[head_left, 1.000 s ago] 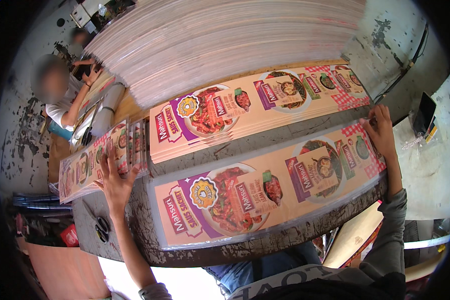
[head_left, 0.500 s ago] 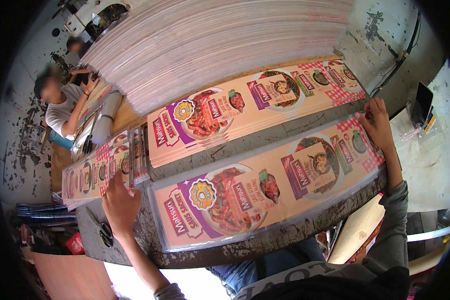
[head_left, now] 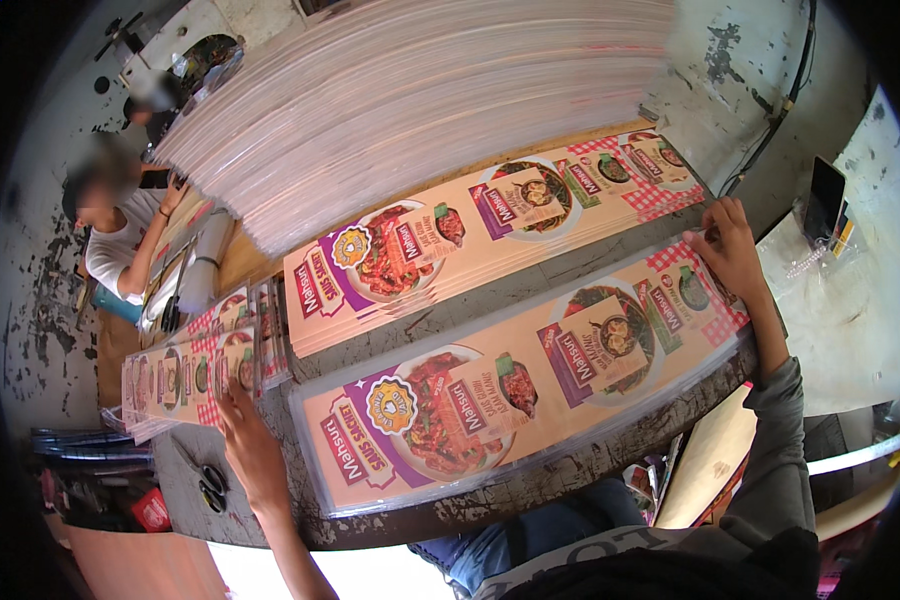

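A long printed food-advert strip (head_left: 610, 345) in a clear plastic sleeve lies across the table in front of me. My right hand (head_left: 732, 250) grips the sleeve's far right corner with bent fingers. At the left, my left hand (head_left: 253, 445) is at the near edge of a smaller stack of printed cards (head_left: 175, 375), its fingertips closed on the edge of a card; the thumb is mostly hidden. Behind the sleeved strip lies a fanned stack of matching bare strips (head_left: 490, 225).
Black-handled scissors (head_left: 211, 488) lie left of my left forearm. A tall pile of sheets (head_left: 420, 110) rises at the back of the dark worn table (head_left: 400, 345). A dark phone (head_left: 823, 200) is at the right. Another person (head_left: 120, 240) works at the far left.
My left hand has turned, and its fingers have drawn together at the card stack's edge. The right hand keeps its place on the sleeve corner. The view has shifted slightly.
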`<state>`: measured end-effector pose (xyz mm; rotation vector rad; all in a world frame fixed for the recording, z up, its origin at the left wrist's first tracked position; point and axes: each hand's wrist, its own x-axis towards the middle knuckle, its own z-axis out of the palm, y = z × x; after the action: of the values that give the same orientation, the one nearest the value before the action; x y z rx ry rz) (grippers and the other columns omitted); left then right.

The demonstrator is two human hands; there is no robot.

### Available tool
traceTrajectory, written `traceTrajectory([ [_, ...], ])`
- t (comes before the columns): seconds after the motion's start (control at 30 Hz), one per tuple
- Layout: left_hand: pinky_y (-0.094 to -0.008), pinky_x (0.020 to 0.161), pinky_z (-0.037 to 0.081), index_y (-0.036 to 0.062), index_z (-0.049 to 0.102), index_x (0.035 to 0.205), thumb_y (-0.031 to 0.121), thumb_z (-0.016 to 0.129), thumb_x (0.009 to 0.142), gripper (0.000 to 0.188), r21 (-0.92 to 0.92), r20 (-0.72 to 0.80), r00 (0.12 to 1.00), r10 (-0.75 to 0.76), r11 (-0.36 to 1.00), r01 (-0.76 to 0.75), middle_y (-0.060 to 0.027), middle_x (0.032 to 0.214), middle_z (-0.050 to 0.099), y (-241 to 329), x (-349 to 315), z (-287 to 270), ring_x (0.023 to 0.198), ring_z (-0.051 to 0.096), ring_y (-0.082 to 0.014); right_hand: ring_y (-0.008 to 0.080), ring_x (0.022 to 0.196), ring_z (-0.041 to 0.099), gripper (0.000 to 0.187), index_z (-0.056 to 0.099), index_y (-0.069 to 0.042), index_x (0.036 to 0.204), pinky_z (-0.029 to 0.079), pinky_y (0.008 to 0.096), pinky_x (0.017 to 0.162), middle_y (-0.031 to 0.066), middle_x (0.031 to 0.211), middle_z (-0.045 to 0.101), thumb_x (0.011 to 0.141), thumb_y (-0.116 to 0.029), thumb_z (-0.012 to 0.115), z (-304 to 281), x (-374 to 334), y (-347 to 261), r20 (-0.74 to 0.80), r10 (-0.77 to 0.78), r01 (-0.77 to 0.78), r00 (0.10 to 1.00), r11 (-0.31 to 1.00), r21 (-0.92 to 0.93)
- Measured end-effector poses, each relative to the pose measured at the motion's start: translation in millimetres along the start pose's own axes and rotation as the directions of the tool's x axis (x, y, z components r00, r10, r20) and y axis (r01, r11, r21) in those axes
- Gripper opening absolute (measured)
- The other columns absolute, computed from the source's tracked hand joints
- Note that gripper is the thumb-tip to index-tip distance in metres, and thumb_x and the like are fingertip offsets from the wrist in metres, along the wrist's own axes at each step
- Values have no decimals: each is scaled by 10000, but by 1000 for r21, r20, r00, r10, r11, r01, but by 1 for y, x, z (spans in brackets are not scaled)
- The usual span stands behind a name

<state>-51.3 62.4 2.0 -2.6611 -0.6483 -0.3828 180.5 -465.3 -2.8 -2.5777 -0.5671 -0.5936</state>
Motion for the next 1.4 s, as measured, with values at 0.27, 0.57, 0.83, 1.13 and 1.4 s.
traceTrajectory([
  [0.27, -451, 851, 539, 83, 435, 1340, -206, 395, 718, 687, -247, -52, 999, 11, 969, -24, -185, 1297, 443, -23, -57, -13, 1134, 528, -370, 277, 803, 460, 306, 485, 5, 814, 418, 355, 672, 124, 821, 457, 790, -221, 689, -1, 0, -3, -1, -1, 1, 1000, 1000, -23],
  [0.57, -443, 1015, 414, 93, 471, 1326, -238, 315, 683, 740, -361, 28, 999, 30, 932, -18, -171, 1346, 445, -65, -35, -21, 1248, 430, -354, 276, 797, 461, 298, 485, -1, 812, 416, 354, 668, 119, 810, 458, 778, -209, 696, 1, -1, -3, -8, 17, -17, 1000, 1000, 7],
  [0.83, -404, 1045, 358, 64, 505, 1289, -216, 349, 697, 673, -349, 22, 988, 153, 927, -136, -161, 1325, 478, -112, 14, -4, 1252, 434, -315, 280, 809, 468, 304, 485, -2, 811, 419, 358, 666, 123, 810, 458, 777, -216, 699, -2, -1, -1, -11, -8, 8, 1000, 1000, 4],
  [1.13, -426, 1037, 370, 95, 434, 1350, -117, 473, 766, 622, -76, 215, 976, 34, 997, -18, -149, 1339, 474, -78, 10, -25, 1249, 440, -324, 281, 806, 474, 291, 492, -6, 826, 428, 371, 691, 122, 822, 467, 772, -202, 700, 0, -1, -3, -13, 19, -19, 1000, 1000, 1],
  [1.4, -444, 988, 395, 31, 500, 1264, 67, 618, 800, 480, -616, -121, 872, 474, 653, -440, -152, 1225, 542, 36, 4, -53, 1102, 531, -329, 296, 841, 479, 276, 486, 3, 906, 427, 368, 712, 137, 881, 479, 796, -175, 666, 3, -2, 6, 0, -32, 32, 999, 998, -48],
])
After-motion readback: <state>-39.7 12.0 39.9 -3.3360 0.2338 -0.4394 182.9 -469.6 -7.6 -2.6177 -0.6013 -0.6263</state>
